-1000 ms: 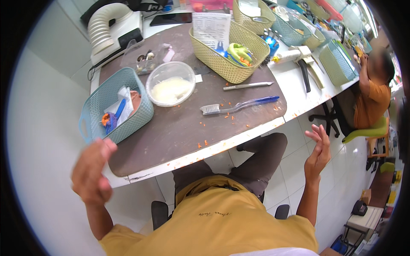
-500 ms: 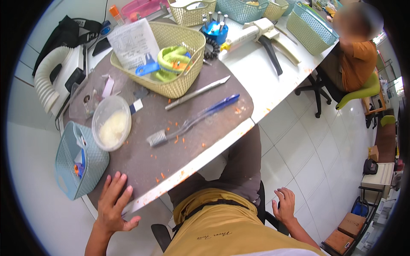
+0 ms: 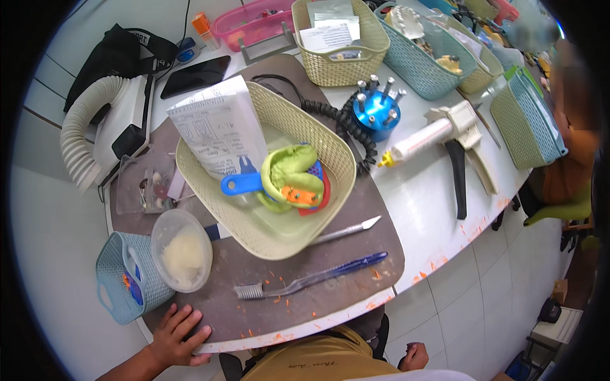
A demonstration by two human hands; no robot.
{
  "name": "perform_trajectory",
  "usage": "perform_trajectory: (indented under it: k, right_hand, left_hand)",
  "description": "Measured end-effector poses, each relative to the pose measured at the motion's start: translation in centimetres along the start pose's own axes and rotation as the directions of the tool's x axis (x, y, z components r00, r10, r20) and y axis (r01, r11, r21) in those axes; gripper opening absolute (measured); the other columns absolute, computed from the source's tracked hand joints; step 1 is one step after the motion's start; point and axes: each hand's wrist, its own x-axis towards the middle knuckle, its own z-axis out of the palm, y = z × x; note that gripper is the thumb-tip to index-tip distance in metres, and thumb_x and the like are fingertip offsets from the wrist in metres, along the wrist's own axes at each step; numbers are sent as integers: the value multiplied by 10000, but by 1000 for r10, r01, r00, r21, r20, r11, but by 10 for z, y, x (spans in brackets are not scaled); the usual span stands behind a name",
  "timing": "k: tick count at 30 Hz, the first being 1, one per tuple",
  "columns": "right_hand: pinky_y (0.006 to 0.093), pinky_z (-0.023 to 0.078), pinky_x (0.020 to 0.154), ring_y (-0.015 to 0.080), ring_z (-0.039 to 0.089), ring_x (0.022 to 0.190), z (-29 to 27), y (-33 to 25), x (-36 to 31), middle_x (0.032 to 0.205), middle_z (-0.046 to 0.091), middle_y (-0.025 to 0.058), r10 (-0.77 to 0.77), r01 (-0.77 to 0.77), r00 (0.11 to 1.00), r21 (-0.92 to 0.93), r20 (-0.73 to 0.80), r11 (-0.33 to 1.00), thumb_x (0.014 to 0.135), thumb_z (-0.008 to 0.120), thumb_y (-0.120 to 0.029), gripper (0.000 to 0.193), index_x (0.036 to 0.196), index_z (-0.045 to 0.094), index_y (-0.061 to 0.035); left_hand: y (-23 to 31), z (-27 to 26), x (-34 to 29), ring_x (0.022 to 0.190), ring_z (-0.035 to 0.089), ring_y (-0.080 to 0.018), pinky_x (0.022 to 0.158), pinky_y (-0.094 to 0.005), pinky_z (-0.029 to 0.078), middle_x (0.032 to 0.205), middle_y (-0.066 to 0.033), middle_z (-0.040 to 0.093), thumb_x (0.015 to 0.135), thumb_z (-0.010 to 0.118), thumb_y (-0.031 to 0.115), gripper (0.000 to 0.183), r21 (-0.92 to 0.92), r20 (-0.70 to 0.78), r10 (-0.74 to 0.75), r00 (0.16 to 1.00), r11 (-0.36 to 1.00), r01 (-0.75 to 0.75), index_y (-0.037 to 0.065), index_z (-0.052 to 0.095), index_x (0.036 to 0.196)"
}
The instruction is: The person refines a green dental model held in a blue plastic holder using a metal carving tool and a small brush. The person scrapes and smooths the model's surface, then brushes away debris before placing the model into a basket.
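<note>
My left hand point(image 3: 180, 336) rests on the brown mat point(image 3: 222, 324) at the table's near left corner, its fingers spread and holding nothing. Close by stands a small light-blue basket point(image 3: 154, 292), partly under a round clear tub point(image 3: 184, 251) of pale, whitish material. Beyond the table's edge, low on the right, my right hand point(image 3: 415, 357) is curled closed beside my body, with nothing visible in it. A cream basket point(image 3: 273, 246) holds green dental impressions point(image 3: 286, 168) with a blue tray handle point(image 3: 241, 184) and a printed paper point(image 3: 219, 133). A toothbrush point(image 3: 318, 277) and a craft knife point(image 3: 349, 230) lie in front.
Right of the basket are a blue bur stand point(image 3: 376, 111), a coiled black cord point(image 3: 349, 124) and a dispensing gun point(image 3: 432, 136). Several baskets line the back. A white hose point(image 3: 79, 136) and phone point(image 3: 196, 76) lie left. Another person point(image 3: 569, 146) sits at far right.
The view has tilted up and shifted, so the table fills more of it. My left hand stays at the corner. My right hand's fingers, apart before, are now curled in.
</note>
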Motion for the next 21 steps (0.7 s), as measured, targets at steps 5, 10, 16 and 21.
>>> perform_trajectory:
  k: [5,10,16,21]
  right_hand:
    - [359,443,438,228,550,438,0,7,5,602,559,110,-228,228,974,-37,11,973,955,412,-201,366,701,608,-25]
    - [444,459,599,366,591,662,-16,-20,17,758,601,181,-111,115,981,-15,162,993,863,464,-123,204,817,614,6]
    - [477,477,699,404,617,784,-26,-43,9,859,632,217,16,-1,982,-82,187,997,890,465,-107,209,966,629,-3]
    - [469,502,773,395,638,869,-45,-39,25,934,666,192,158,-28,876,-278,456,960,904,514,-192,282,1125,596,-36]
  left_hand:
    - [-6,-6,6,1278,468,-335,1127,-519,263,1341,-140,527,827,597,549,528,15,45,44,998,999,-45,188,610,1211]
    - [-3,-12,15,1322,418,-323,1148,-510,209,1376,-123,500,819,638,506,581,-12,94,40,995,999,-39,177,559,1292]
    - [-11,-24,26,1352,369,-354,1132,-531,231,1434,-159,427,775,685,440,642,-53,52,88,995,995,-85,126,525,1311]
    - [-7,-28,27,1367,353,-347,1145,-513,221,1455,-155,409,759,706,421,695,-93,38,62,997,994,-59,116,497,1348]
